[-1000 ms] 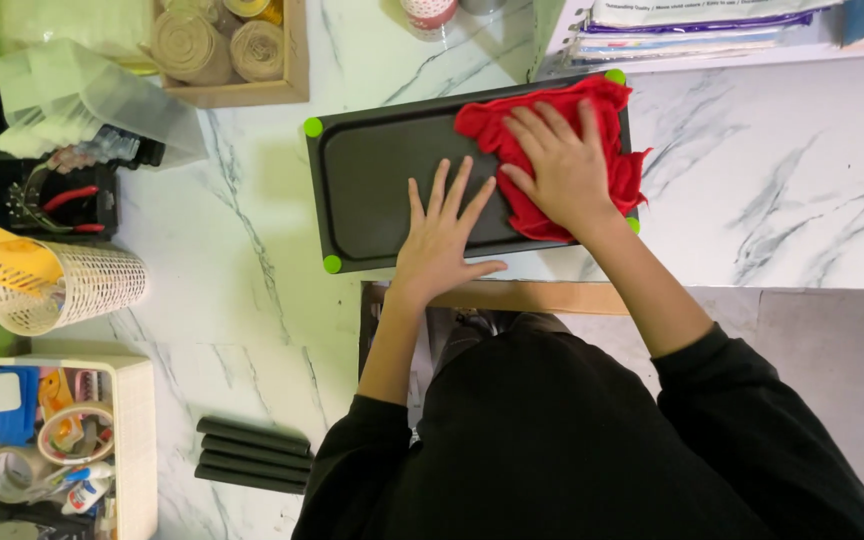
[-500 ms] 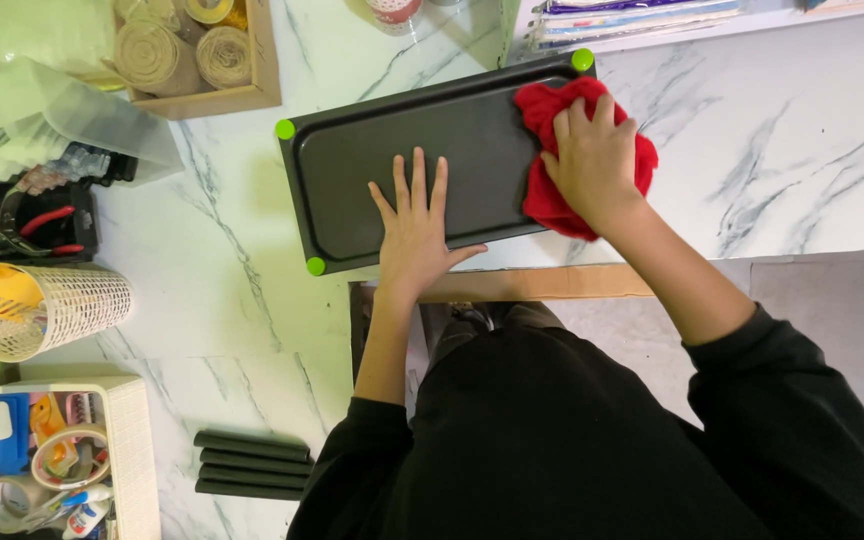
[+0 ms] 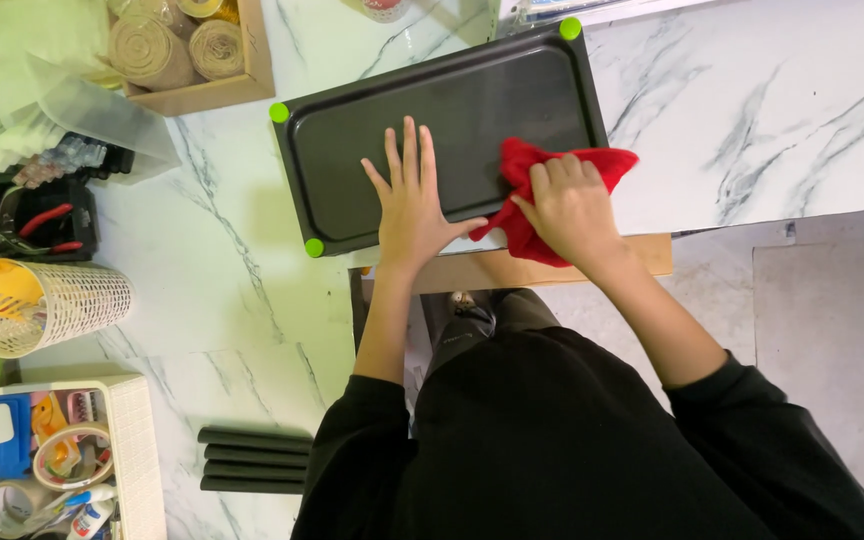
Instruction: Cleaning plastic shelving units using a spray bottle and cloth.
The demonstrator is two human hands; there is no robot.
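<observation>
A black rectangular tray (image 3: 492,100) with green corner caps lies on the white marble counter (image 3: 222,270). My left hand (image 3: 414,205) rests flat on the tray's near half, fingers spread, pinning it down. My right hand (image 3: 574,208) presses a crumpled red cloth (image 3: 527,165) against the tray's near right corner, fingers curled over the cloth. Part of the cloth hangs past the tray's edge over a wooden strip (image 3: 492,265).
A wooden box of twine rolls (image 3: 187,50) stands at the back left. At the left are a black tool box (image 3: 32,220), a white mesh cup (image 3: 52,305) and a white basket of tapes (image 3: 52,465). Black rods (image 3: 252,460) lie near my body.
My right hand has dragged the red cloth from the tray's far right corner toward the near right corner. My left hand stays flat on the tray.
</observation>
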